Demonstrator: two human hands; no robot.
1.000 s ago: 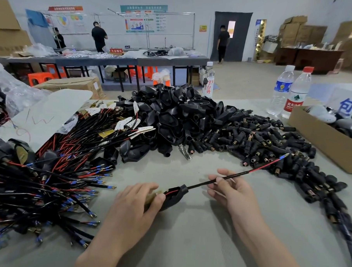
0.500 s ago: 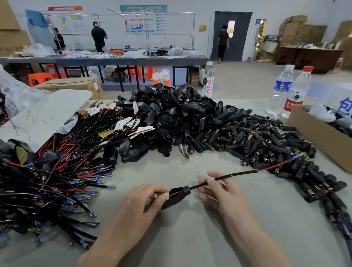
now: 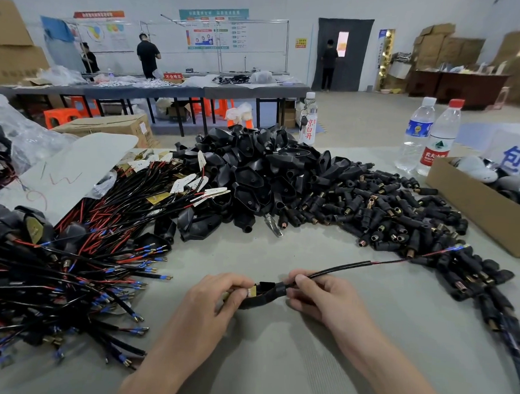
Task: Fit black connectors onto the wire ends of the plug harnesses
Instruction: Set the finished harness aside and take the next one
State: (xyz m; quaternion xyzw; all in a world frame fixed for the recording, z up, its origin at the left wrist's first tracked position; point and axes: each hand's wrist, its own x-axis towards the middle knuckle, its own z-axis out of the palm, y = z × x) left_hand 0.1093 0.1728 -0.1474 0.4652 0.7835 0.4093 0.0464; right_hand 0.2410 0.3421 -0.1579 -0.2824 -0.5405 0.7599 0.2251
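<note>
Bridging both hands' grip — plug harness (image 3: 266,295), wire trailing right.

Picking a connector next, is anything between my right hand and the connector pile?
Nothing visible: bare table lies between the right hand and the connector pile. Only the held wire crosses that gap.

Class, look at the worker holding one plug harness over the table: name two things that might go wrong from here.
1. The harness's free wire end trails into the connector pile; pulling may snag it or scatter connectors.
2. The left hand and right hand both grip at the plug housing, so the long cable hangs unsupported and could whip or tangle.
</note>
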